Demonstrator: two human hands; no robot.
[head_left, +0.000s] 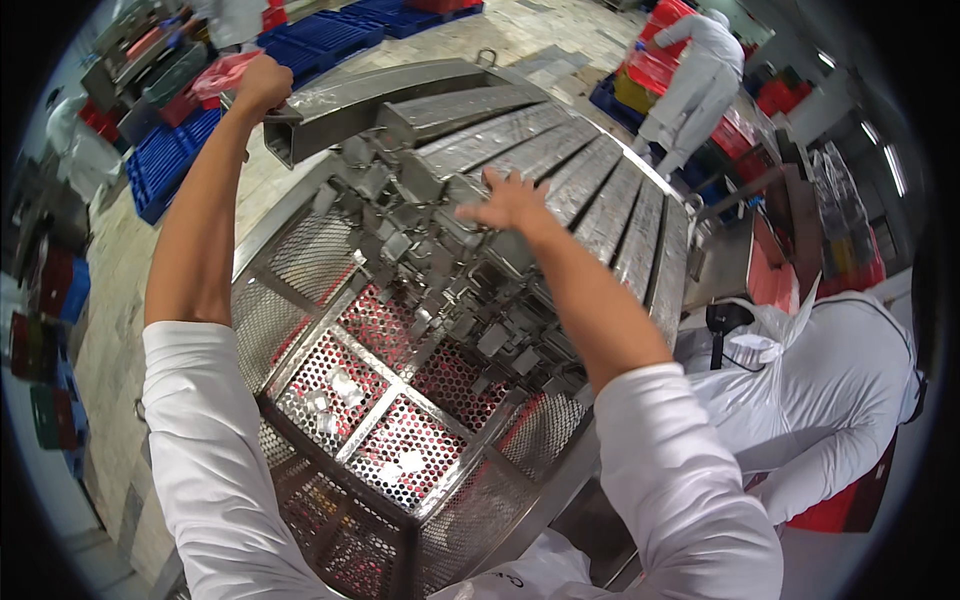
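Observation:
My left hand (263, 84) is closed around the near end of a long steel trough-like mould (380, 92), which lies across the far left of a large metal cage (240, 250). My right hand (510, 203) has its fingers spread over the near ends of several long steel moulds (590, 165) lying side by side; whether it touches them I cannot tell. Under it, a dense stack of small metal end plates and brackets (480, 290) runs down into the cage. The perforated cage floor (415, 445) has a few pale scraps on it, and red shows through its holes.
A co-worker in white (820, 380) bends close on my right. Another person in white (690, 85) stands at the far right by red crates (655, 65). Blue pallets (320, 42) lie at the far left, on the tiled floor (110, 400).

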